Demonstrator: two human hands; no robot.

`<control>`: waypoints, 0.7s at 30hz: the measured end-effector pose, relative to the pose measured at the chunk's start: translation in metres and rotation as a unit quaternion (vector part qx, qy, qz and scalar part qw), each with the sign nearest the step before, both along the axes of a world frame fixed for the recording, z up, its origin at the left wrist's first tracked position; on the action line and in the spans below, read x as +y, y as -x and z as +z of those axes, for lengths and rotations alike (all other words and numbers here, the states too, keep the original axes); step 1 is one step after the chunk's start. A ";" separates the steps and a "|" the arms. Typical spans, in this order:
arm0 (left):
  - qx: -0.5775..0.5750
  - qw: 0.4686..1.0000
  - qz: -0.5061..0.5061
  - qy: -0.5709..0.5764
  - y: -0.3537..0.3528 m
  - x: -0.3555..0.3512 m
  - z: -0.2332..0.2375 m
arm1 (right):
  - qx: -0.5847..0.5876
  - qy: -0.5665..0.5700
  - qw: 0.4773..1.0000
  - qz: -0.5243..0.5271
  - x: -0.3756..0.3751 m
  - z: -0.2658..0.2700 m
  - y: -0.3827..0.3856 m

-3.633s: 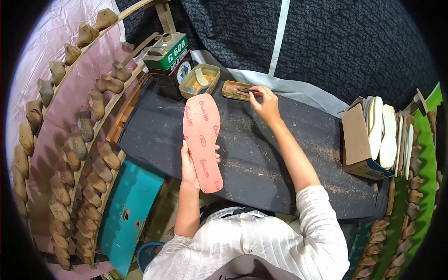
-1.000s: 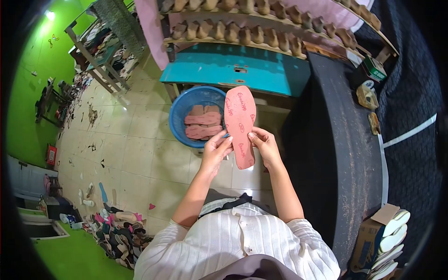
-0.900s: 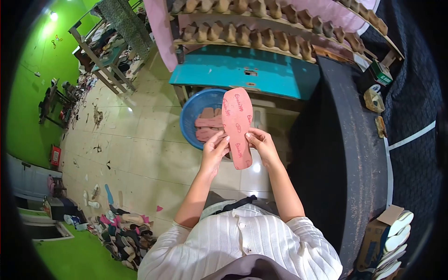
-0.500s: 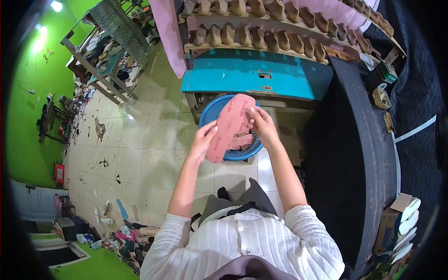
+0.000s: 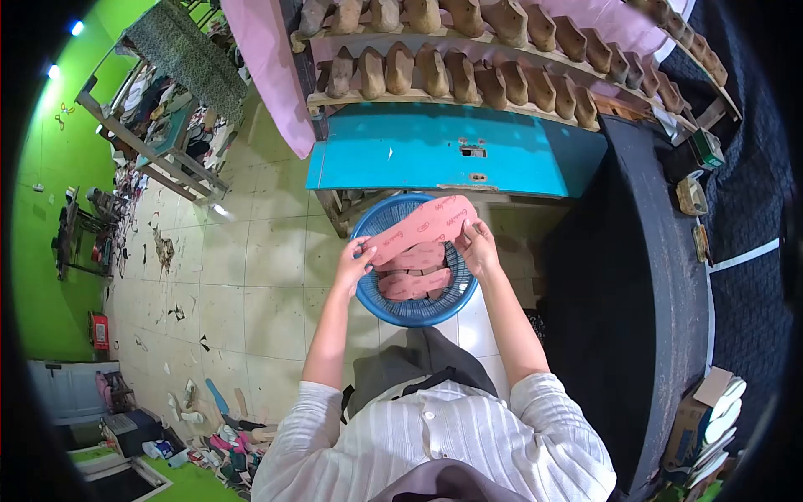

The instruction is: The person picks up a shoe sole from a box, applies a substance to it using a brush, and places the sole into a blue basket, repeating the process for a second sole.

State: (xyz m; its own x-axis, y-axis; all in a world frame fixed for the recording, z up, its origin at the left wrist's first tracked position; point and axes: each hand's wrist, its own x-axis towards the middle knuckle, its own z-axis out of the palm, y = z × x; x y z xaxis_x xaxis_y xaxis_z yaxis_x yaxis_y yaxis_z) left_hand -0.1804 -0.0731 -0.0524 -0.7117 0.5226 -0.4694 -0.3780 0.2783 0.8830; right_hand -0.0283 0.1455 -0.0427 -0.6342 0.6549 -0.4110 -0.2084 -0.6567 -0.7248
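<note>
I hold a pink insole (image 5: pixel 422 228) with red printed logos over a blue plastic basket (image 5: pixel 416 311) on the tiled floor. My left hand (image 5: pixel 354 261) pinches its heel end at the left. My right hand (image 5: pixel 478 246) grips its wider toe end at the right. The insole lies nearly level across the basket's mouth. Inside the basket lie more pink insoles (image 5: pixel 410 276), stacked flat.
A teal cabinet (image 5: pixel 435 155) stands just beyond the basket, with racks of wooden shoe lasts (image 5: pixel 452 71) above it. A black-covered workbench (image 5: pixel 644 276) runs along my right, carrying a green tin (image 5: pixel 707 148), small trays and a cardboard box of white soles (image 5: pixel 711 414). Shoe scraps litter the floor at left.
I have turned from the workbench to the basket on the floor. The insole has tipped from upright to nearly level and come down over the basket, both hands now on its ends.
</note>
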 end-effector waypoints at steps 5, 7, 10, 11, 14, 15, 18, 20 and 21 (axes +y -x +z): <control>-0.021 1.000 0.006 -0.022 0.014 0.017 -0.034 | 0.008 -0.025 0.999 0.020 0.012 -0.024 0.016; -0.055 0.997 -0.020 -0.043 0.010 0.025 -0.042 | 0.017 -0.038 0.997 0.059 0.010 -0.039 0.028; -0.125 0.987 -0.097 -0.042 0.004 0.041 -0.041 | -0.016 -0.053 0.992 0.117 -0.004 -0.039 0.047; -0.160 0.978 -0.130 -0.038 0.004 0.046 -0.042 | -0.058 -0.053 0.987 0.140 -0.007 -0.037 0.052; -0.098 0.986 -0.138 -0.004 0.016 0.058 -0.047 | -0.124 -0.154 0.942 0.271 0.013 -0.073 0.069; -0.081 0.988 -0.133 -0.018 0.023 0.062 -0.052 | -0.151 -0.222 0.896 0.354 0.022 -0.087 0.074; -0.149 0.981 0.029 -0.124 0.041 0.077 -0.083 | -0.182 -0.455 0.758 0.432 0.039 -0.111 0.089; -0.161 0.972 0.067 -0.157 0.048 0.083 -0.112 | -0.206 -0.548 0.684 0.436 0.046 -0.126 0.098; -0.180 0.967 0.092 -0.156 0.050 0.084 -0.126 | -0.207 -0.546 0.685 0.436 0.049 -0.133 0.101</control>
State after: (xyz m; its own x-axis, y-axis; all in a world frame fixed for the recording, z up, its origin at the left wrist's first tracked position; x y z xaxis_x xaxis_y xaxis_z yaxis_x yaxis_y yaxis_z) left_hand -0.2303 0.0113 -0.1786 -0.6262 0.5584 -0.5440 -0.6943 -0.0821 0.7149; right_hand -0.1296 0.1943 -0.1756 -0.9570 0.1619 -0.2408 0.2897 0.5793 -0.7619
